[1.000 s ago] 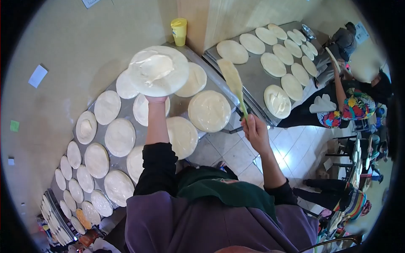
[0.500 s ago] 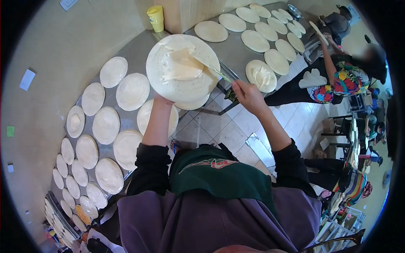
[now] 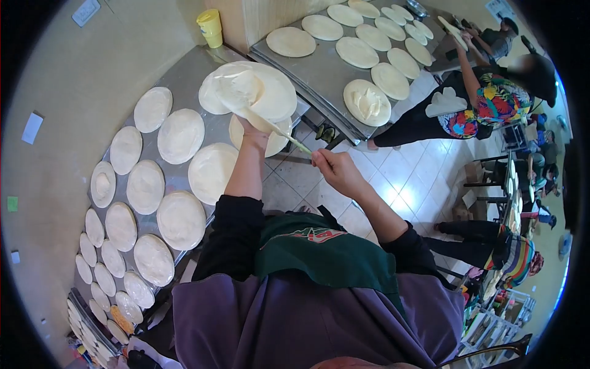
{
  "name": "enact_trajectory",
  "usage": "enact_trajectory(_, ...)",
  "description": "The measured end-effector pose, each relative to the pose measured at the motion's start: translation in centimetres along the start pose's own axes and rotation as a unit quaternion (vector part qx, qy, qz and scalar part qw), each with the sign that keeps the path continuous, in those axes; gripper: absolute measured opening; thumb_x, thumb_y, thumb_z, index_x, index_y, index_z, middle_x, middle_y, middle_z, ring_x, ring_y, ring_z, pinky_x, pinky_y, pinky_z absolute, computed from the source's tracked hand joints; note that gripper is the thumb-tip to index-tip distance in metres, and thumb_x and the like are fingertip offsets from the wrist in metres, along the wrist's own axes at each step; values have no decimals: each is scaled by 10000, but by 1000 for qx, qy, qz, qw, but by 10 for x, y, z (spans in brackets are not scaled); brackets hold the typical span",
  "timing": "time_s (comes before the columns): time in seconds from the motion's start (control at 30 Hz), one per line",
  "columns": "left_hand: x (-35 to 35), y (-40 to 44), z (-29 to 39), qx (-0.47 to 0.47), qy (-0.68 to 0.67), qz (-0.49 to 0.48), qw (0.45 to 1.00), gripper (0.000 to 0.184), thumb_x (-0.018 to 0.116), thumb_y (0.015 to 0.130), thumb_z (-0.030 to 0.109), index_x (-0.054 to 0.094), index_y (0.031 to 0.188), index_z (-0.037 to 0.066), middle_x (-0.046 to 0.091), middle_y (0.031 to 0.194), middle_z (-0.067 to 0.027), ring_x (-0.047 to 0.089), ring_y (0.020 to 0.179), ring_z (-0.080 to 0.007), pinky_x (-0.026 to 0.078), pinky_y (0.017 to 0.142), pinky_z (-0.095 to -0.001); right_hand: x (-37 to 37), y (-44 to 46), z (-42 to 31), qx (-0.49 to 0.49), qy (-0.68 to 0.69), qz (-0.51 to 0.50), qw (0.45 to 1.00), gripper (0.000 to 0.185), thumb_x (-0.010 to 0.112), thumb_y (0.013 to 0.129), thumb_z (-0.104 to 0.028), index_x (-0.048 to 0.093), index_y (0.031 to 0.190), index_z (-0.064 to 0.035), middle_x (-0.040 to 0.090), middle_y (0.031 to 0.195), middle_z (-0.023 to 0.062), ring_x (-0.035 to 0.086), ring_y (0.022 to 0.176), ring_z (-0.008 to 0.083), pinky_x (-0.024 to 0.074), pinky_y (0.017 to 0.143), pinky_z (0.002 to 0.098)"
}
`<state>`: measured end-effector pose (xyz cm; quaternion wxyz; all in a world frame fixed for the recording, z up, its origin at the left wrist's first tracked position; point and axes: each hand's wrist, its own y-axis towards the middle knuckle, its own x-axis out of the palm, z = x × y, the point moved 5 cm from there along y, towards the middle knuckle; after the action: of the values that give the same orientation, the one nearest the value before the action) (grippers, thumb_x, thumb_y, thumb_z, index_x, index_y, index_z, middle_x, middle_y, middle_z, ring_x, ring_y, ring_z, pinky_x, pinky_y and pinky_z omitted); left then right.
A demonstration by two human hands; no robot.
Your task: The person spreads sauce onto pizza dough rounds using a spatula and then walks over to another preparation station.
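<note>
My left hand [image 3: 255, 129] holds a pizza base [image 3: 276, 89] up from below at its near edge. Its fingers are mostly hidden under the disc. Thick white cream [image 3: 243, 89] is heaped on the left part of the base. My right hand [image 3: 338, 172] is closed round the pale green handle of a spatula [image 3: 264, 123]. The spatula's blade slants over the near edge of the base toward the cream. Under the held disc, another round base [image 3: 275, 141] lies partly covered on the metal table [image 3: 184, 74].
Several round bases [image 3: 180, 136] lie along the table on the left. A second metal table [image 3: 279, 64] carries more, one with a mound of cream [image 3: 367, 103]. A yellow cup [image 3: 210, 27] stands by the wall. A co-worker in a flowered shirt [image 3: 491, 111] stands at right holding a disc.
The held base has gone from facing me to a flatter tilt, slightly lower. My right hand has moved left and down, bringing the spatula across the near edge. The view has shifted slightly.
</note>
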<state>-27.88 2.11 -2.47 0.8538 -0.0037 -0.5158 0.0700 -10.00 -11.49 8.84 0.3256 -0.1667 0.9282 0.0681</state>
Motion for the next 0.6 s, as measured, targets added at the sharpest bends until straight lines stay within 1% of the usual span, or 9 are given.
enact_trajectory(0.07, -4, 4, -2, 67, 73, -26, 995, 598, 377, 859, 522, 416, 1311, 133, 449, 1325, -102, 430, 1214, -312, 345, 1004, -517, -11, 3, -8, 9, 44, 20, 999, 276, 467, 936, -217, 568, 812, 9, 487, 542, 174, 451, 455, 294, 382, 479, 372)
enact_trajectory(0.13, 28, -12, 8, -37, -192, -63, 979, 568, 366, 868, 494, 421, 1309, 140, 442, 1333, -89, 421, 1223, -308, 313, 1025, -516, -21, 11, 8, 40, 40, 63, 996, 294, 458, 940, -228, 567, 811, 13, 483, 537, 166, 449, 460, 273, 383, 484, 366)
enact_trajectory(0.2, 30, -19, 12, -47, -209, -82, 973, 556, 361, 871, 482, 422, 1309, 145, 442, 1335, -83, 415, 1229, -306, 301, 1033, -513, -29, 17, 25, 71, 35, 102, 992, 312, 450, 945, -238, 566, 810, 18, 479, 532, 157, 447, 465, 252, 383, 489, 359)
enact_trajectory(0.23, 32, -22, 13, -55, -225, -102, 968, 543, 356, 874, 469, 423, 1309, 150, 441, 1337, -77, 409, 1235, -304, 288, 1040, -511, -31, 19, 30, 69, 2, 112, 991, 309, 447, 944, -239, 566, 812, 14, 492, 542, 169, 469, 470, 280, 388, 489, 377)
enact_trajectory(0.37, 44, -23, 10, -45, -224, -64, 971, 549, 360, 870, 483, 424, 1307, 157, 451, 1326, -75, 407, 1234, -309, 288, 1041, -510, -12, 8, 36, 38, -70, 141, 987, 276, 454, 931, -228, 546, 801, -3, 531, 583, 205, 520, 513, 377, 394, 492, 447)
enact_trajectory(0.4, 46, -23, 8, -43, -220, -53, 973, 552, 360, 869, 491, 428, 1303, 157, 459, 1314, -78, 417, 1224, -310, 300, 1035, -508, -6, 3, 31, 38, -70, 140, 987, 276, 454, 931, -228, 546, 801, -3, 531, 583, 205, 520, 513, 377, 394, 492, 447)
enact_trajectory(0.47, 43, -19, 3, -43, -217, -42, 974, 555, 361, 867, 499, 431, 1298, 156, 468, 1303, -81, 426, 1215, -312, 312, 1029, -507, 7, -7, 20, 62, -85, 85, 991, 242, 471, 917, -213, 521, 787, -15, 532, 591, 215, 519, 551, 417, 385, 496, 486)
enact_trajectory(0.53, 29, -12, -8, -26, -102, -19, 994, 539, 366, 877, 474, 446, 1282, 126, 486, 1286, -82, 444, 1200, -317, 326, 1029, -486, 15, -16, 2, 41, -83, 66, 994, 236, 475, 916, -211, 516, 785, -18, 525, 579, 210, 519, 545, 414, 385, 493, 487)
enact_trajectory(0.6, 26, -13, -20, -48, -130, 8, 990, 533, 363, 878, 461, 449, 1277, 119, 487, 1284, -88, 444, 1200, -319, 322, 1031, -490, 11, -16, -12, 19, -80, 49, 995, 231, 479, 914, -209, 510, 782, -22, 517, 567, 206, 520, 539, 410, 385, 491, 488)
